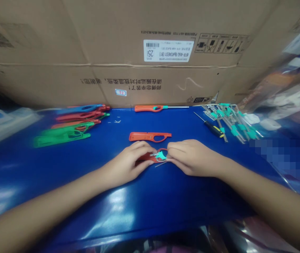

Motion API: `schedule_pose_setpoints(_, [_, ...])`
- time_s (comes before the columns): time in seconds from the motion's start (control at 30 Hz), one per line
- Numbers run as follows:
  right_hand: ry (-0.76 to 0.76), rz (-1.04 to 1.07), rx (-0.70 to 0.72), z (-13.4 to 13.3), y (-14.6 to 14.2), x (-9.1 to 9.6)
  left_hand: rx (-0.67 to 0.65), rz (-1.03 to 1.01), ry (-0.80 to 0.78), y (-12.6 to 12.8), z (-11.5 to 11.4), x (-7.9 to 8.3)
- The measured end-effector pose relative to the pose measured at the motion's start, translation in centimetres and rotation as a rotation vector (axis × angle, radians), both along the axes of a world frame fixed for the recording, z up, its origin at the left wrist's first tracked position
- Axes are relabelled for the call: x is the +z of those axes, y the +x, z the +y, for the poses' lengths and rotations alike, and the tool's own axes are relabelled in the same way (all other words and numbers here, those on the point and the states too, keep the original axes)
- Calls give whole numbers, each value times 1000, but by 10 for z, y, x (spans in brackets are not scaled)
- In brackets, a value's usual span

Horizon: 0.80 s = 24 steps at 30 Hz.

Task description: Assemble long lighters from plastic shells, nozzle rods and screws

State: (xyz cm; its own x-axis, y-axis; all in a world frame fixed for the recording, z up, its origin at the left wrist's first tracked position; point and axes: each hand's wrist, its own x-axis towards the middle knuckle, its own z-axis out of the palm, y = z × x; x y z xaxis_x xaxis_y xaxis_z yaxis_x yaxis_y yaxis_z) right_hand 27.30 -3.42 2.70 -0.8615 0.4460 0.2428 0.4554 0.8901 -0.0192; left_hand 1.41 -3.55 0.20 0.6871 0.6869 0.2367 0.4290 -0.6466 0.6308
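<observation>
My left hand (pixel 136 160) is closed around the body end of a red lighter shell half (pixel 145 157), its thumb and fingers on either side. A teal trigger piece (pixel 162 155) with a thin wire and metal parts lies at that shell, between my two hands. My right hand (pixel 187 156) is closed, with fingertips pinched at the right end of the trigger assembly; what exactly they grip is hidden. Just beyond my hands rests another red-orange shell half (pixel 150 136). A whole orange stick lighter (pixel 147 108) with a metal tube lies farther back.
At the left lie several shell halves in blue, red and green (pixel 63 135). Small pale pins (pixel 117 121) are beside them. To the right are a yellow-black screwdriver (pixel 214 129) and a pile of metal tubes with teal triggers (pixel 230 121). A cardboard wall (pixel 113 42) borders the blue table (pixel 102 207).
</observation>
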Motion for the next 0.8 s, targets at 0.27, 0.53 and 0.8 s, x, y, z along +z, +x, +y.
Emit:
schedule_pose_setpoints(0.27, [-22, -15, -9, 2, 0, 0, 5, 2, -14, 1, 0, 2])
schedule_pose_setpoints(0.53, [-57, -87, -22, 0, 0, 1, 2, -7, -11, 1, 0, 1])
schedule_pose_setpoints(0.8, [-54, -105, -59, -2, -1, 0, 9, -8, -8, 1, 0, 2])
